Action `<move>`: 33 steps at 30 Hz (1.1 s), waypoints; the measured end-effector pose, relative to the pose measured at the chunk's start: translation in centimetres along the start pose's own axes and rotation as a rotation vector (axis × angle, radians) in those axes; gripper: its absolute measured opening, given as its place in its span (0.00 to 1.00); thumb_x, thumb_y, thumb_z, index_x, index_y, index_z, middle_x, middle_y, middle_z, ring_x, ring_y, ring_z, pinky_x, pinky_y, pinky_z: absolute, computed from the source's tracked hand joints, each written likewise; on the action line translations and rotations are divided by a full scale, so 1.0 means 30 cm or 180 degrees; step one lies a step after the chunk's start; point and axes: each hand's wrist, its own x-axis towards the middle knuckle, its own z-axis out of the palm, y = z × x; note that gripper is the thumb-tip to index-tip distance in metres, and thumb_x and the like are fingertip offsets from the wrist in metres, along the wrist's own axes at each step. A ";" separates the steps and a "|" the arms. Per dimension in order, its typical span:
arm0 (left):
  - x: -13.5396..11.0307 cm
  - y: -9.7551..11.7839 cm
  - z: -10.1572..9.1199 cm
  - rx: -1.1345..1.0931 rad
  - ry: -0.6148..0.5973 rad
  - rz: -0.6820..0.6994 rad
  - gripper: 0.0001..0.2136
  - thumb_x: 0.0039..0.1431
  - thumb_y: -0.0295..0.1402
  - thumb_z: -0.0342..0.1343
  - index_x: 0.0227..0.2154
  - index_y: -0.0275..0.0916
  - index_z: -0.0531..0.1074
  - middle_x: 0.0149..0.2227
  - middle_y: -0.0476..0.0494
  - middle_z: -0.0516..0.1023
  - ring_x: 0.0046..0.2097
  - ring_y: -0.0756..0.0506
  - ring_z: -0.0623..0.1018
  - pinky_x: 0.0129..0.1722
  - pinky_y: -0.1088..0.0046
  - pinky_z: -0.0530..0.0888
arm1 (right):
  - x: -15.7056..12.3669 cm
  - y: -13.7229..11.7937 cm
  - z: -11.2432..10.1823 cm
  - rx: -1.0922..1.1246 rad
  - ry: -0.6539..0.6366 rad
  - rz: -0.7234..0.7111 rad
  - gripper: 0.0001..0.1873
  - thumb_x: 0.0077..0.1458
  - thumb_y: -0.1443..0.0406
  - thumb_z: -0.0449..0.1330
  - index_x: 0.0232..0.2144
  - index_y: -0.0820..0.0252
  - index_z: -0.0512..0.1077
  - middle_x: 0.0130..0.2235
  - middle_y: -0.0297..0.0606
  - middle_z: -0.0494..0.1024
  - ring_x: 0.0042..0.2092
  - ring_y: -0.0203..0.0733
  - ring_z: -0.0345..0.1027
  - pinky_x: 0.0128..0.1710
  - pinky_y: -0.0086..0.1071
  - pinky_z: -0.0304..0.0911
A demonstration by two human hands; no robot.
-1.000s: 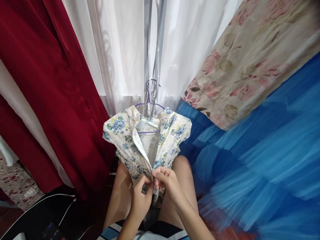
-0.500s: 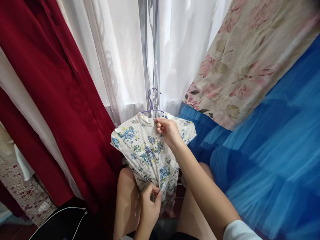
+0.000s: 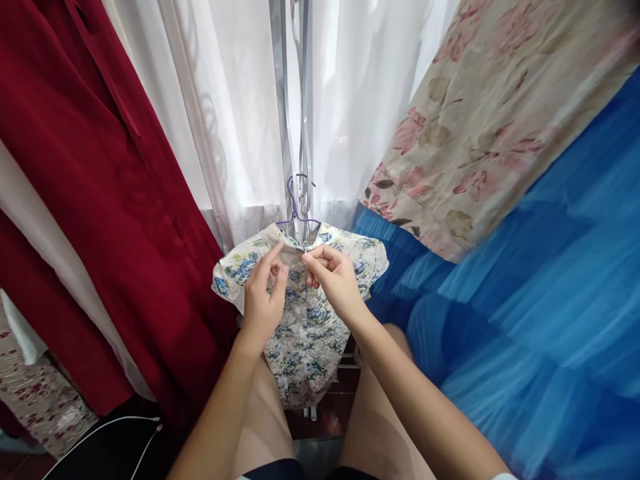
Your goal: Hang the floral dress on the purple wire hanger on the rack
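Note:
A white short-sleeved dress with blue flowers (image 3: 315, 320) hangs from a purple hanger (image 3: 295, 207) between my knees. A seam runs down its middle from the neckline. My right hand (image 3: 333, 273) pinches the neckline at the top of this seam; whether a zipper pull is between the fingers is too small to tell. To its left, my left hand (image 3: 266, 290) is at the collar with thumb and index finger apart. Its index fingertip reaches the neckline edge, and no cloth shows gripped in it.
Behind the hanger stand metal poles (image 3: 306, 120) and white curtains (image 3: 240, 100). Dark red cloth (image 3: 135, 220) hangs on the left. A pink-flowered cloth (image 3: 450, 147) and blue tulle (image 3: 500, 320) hang on the right. A white cable (image 3: 100, 427) lies over a black surface at lower left.
My left hand has moved up from the lower middle of the dress to its collar. The dress front now hangs flatter, its neckline more open. My right hand remains at the neckline.

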 end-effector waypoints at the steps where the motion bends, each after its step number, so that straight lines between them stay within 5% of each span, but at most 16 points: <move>1: 0.064 0.003 -0.001 0.0100 -0.0145 0.0228 0.15 0.68 0.33 0.51 0.55 0.41 0.70 0.39 0.44 0.75 0.42 0.47 0.74 0.48 0.68 0.70 | 0.002 -0.002 -0.006 -0.0024 -0.0073 -0.0005 0.14 0.55 0.57 0.64 0.26 0.59 0.67 0.17 0.28 0.70 0.19 0.32 0.60 0.22 0.26 0.56; 5: 0.179 0.006 0.031 0.0516 -0.0388 0.0861 0.06 0.66 0.31 0.53 0.36 0.38 0.75 0.36 0.44 0.76 0.42 0.45 0.74 0.45 0.68 0.70 | 0.023 0.045 -0.024 -0.0030 0.0022 -0.0082 0.16 0.56 0.56 0.63 0.26 0.58 0.64 0.16 0.24 0.64 0.18 0.30 0.54 0.20 0.26 0.49; 9: 0.174 -0.013 0.013 0.0667 0.0000 0.0846 0.05 0.65 0.30 0.54 0.34 0.38 0.74 0.35 0.44 0.76 0.41 0.45 0.74 0.45 0.68 0.70 | 0.025 0.163 -0.036 0.0007 0.0223 -0.0088 0.16 0.56 0.56 0.62 0.26 0.56 0.62 0.16 0.20 0.53 0.19 0.29 0.42 0.20 0.27 0.38; 12: 0.188 -0.113 -0.084 0.0341 0.0867 0.0182 0.06 0.64 0.34 0.55 0.35 0.37 0.74 0.36 0.45 0.76 0.41 0.46 0.75 0.43 0.71 0.70 | -0.016 0.231 -0.062 -0.0206 0.0169 0.0103 0.16 0.58 0.56 0.61 0.25 0.57 0.62 0.17 0.21 0.52 0.20 0.30 0.40 0.21 0.28 0.36; 15: 0.181 -0.286 -0.181 -0.0664 0.1914 -0.0871 0.09 0.60 0.37 0.58 0.37 0.36 0.74 0.35 0.47 0.75 0.38 0.49 0.75 0.41 0.74 0.71 | -0.087 0.258 -0.095 -0.0436 0.0073 0.0275 0.15 0.59 0.57 0.60 0.25 0.57 0.63 0.19 0.23 0.52 0.21 0.31 0.42 0.22 0.29 0.38; 18: 0.068 -0.429 -0.174 -0.1540 0.2449 -0.2090 0.09 0.56 0.37 0.59 0.32 0.35 0.72 0.30 0.50 0.73 0.33 0.51 0.73 0.38 0.76 0.71 | -0.159 0.280 -0.116 -0.0477 -0.0054 0.0409 0.14 0.60 0.58 0.60 0.26 0.58 0.64 0.19 0.24 0.54 0.22 0.31 0.44 0.23 0.29 0.39; 23: -0.332 -0.453 0.060 -0.1672 0.2126 -0.2864 0.19 0.43 0.44 0.68 0.30 0.34 0.73 0.28 0.45 0.76 0.29 0.47 0.75 0.31 0.71 0.71 | -0.240 0.401 -0.171 0.0241 0.0519 0.0872 0.16 0.57 0.56 0.62 0.24 0.57 0.64 0.17 0.23 0.54 0.20 0.31 0.43 0.22 0.29 0.38; 26: -0.487 -0.386 0.179 -0.2004 0.1049 -0.3295 0.21 0.41 0.48 0.69 0.30 0.35 0.76 0.30 0.43 0.78 0.34 0.44 0.78 0.38 0.68 0.74 | -0.284 0.486 -0.230 0.0480 0.1231 0.1110 0.16 0.53 0.56 0.64 0.23 0.56 0.64 0.17 0.24 0.54 0.20 0.32 0.43 0.21 0.29 0.38; 29: -0.465 -0.276 0.196 -0.2016 0.0455 -0.2949 0.17 0.50 0.47 0.65 0.30 0.36 0.76 0.31 0.44 0.78 0.38 0.43 0.78 0.44 0.68 0.73 | -0.348 0.531 -0.256 0.0238 0.1469 0.1205 0.17 0.53 0.55 0.64 0.22 0.56 0.64 0.18 0.25 0.55 0.21 0.34 0.44 0.21 0.29 0.41; 33: -0.345 -0.119 0.131 -0.2068 -0.0128 -0.2269 0.12 0.59 0.40 0.60 0.25 0.38 0.72 0.29 0.46 0.73 0.43 0.44 0.77 0.51 0.68 0.69 | -0.427 0.500 -0.200 -0.0352 0.0834 0.1170 0.13 0.50 0.55 0.66 0.25 0.57 0.72 0.24 0.33 0.68 0.27 0.41 0.60 0.27 0.32 0.56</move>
